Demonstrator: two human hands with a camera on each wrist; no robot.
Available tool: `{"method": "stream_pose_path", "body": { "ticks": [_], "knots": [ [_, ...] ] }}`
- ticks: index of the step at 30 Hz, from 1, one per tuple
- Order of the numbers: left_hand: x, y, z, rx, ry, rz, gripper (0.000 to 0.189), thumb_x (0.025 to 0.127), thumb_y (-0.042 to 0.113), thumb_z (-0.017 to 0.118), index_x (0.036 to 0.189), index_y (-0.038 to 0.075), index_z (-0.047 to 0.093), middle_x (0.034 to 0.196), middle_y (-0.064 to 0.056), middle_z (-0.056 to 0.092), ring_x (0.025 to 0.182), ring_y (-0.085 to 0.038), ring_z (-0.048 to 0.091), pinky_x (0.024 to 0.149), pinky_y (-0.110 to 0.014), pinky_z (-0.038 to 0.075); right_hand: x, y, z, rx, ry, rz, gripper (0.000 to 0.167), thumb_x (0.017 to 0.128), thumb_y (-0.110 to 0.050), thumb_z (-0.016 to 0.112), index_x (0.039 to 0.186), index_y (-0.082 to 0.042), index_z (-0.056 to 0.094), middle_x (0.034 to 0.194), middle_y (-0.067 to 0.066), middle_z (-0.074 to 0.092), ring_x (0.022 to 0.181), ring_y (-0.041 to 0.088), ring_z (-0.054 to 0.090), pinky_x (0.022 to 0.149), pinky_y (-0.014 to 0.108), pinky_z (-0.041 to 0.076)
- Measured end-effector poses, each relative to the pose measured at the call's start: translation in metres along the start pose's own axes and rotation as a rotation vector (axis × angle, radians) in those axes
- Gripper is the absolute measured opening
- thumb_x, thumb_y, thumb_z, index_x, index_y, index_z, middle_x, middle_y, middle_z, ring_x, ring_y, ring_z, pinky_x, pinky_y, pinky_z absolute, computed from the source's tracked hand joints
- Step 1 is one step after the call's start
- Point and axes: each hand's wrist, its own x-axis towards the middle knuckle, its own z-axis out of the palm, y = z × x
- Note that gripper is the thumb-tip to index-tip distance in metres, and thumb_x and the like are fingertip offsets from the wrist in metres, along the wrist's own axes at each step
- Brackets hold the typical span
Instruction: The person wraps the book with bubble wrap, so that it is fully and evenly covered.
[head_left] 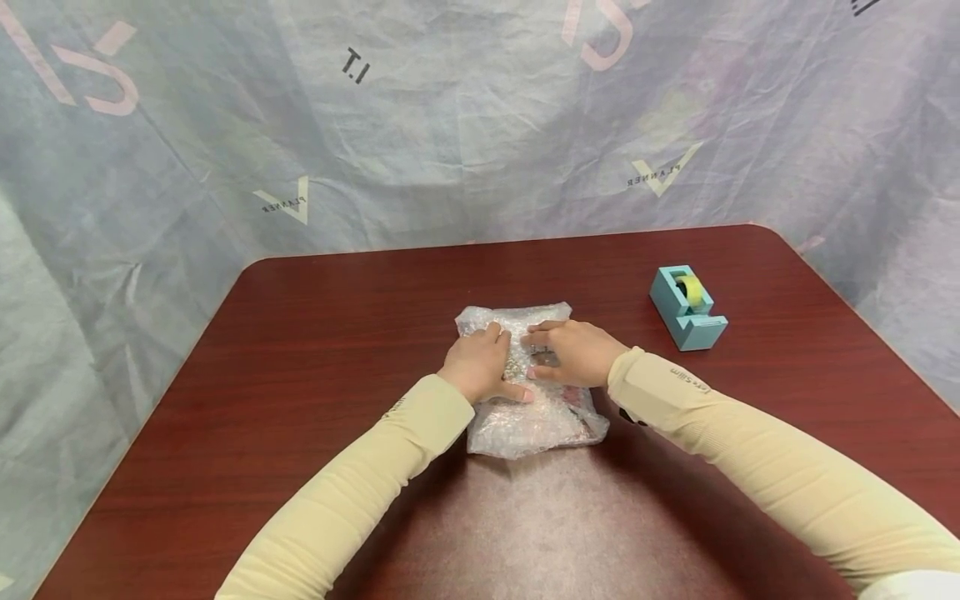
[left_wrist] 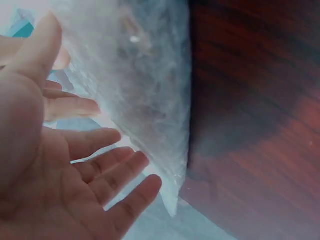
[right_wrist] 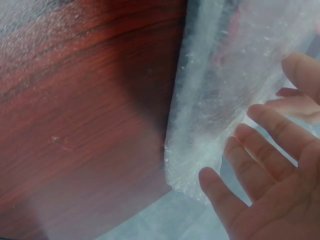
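A bubble-wrapped package (head_left: 517, 429) lies flat near the middle of the table. Something with reddish patches shows faintly through the clear wrap, but its kind is hidden. My left hand (head_left: 476, 365) rests on the package's left half, thumb stretched toward the middle. On the right half is my right hand (head_left: 579, 353), its fingers spread and pointing inward. The left wrist view has the left fingers loosely extended along the wrap (left_wrist: 145, 75). Likewise, the fingertips (right_wrist: 207, 175) of the right hand lie against the wrap in the right wrist view, not curled round it.
A light blue tape dispenser (head_left: 697, 333) with a roll of yellow tape (head_left: 692, 290) stands to the right of the package. The dark red wooden table (head_left: 337, 333) reaches back to a grey printed cloth (head_left: 450, 150) that hangs behind it and along the sides.
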Motion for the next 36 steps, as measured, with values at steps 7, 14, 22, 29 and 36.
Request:
{"method": "stream_pose_path", "body": {
  "ticks": [7,14,22,29,36],
  "knots": [
    [0.003,0.001,0.005,0.018,-0.021,-0.031,0.102,0.084,0.068,0.070,0.155,0.001,0.040,0.162,-0.018,0.030,0.145,-0.030,0.037,0.113,-0.043,0.040,-0.001,0.000,0.002,0.003,0.003,-0.004,0.052,0.097,-0.029,0.071,0.141,-0.003,0.060,0.146,0.021,0.054,0.132,0.039,0.054,0.106,0.052,0.044],
    [0.003,0.003,-0.001,-0.053,-0.080,-0.043,0.103,0.087,0.062,0.071,0.157,-0.001,0.031,0.165,-0.022,0.022,0.140,-0.038,0.044,0.104,-0.044,0.049,0.000,0.001,0.004,0.007,0.004,-0.008,0.053,0.098,-0.030,0.070,0.142,-0.003,0.059,0.147,0.021,0.053,0.133,0.039,0.052,0.107,0.052,0.044],
    [0.003,0.003,-0.001,-0.120,-0.045,-0.009,0.106,0.083,0.057,0.077,0.159,0.001,0.028,0.161,-0.028,0.027,0.135,-0.044,0.048,0.104,-0.049,0.048,-0.003,0.006,0.008,0.081,-0.017,0.027,0.057,0.100,-0.031,0.067,0.147,-0.004,0.053,0.154,0.020,0.045,0.135,0.039,0.050,0.109,0.054,0.041],
    [0.005,0.003,-0.003,-0.106,-0.068,-0.008,0.103,0.084,0.056,0.078,0.161,0.010,0.028,0.161,-0.028,0.026,0.138,-0.043,0.045,0.106,-0.049,0.046,-0.007,0.016,0.010,0.151,0.006,-0.017,0.053,0.096,-0.027,0.072,0.143,-0.005,0.059,0.156,0.015,0.044,0.138,0.037,0.048,0.111,0.054,0.040],
    [0.006,0.005,-0.003,-0.084,-0.058,-0.015,0.101,0.083,0.057,0.078,0.160,0.011,0.032,0.161,-0.027,0.029,0.135,-0.044,0.048,0.104,-0.050,0.048,-0.017,0.020,0.006,0.137,0.108,-0.049,0.042,0.094,-0.021,0.075,0.132,-0.003,0.068,0.145,0.018,0.056,0.136,0.038,0.050,0.108,0.056,0.043]
  ]
}}
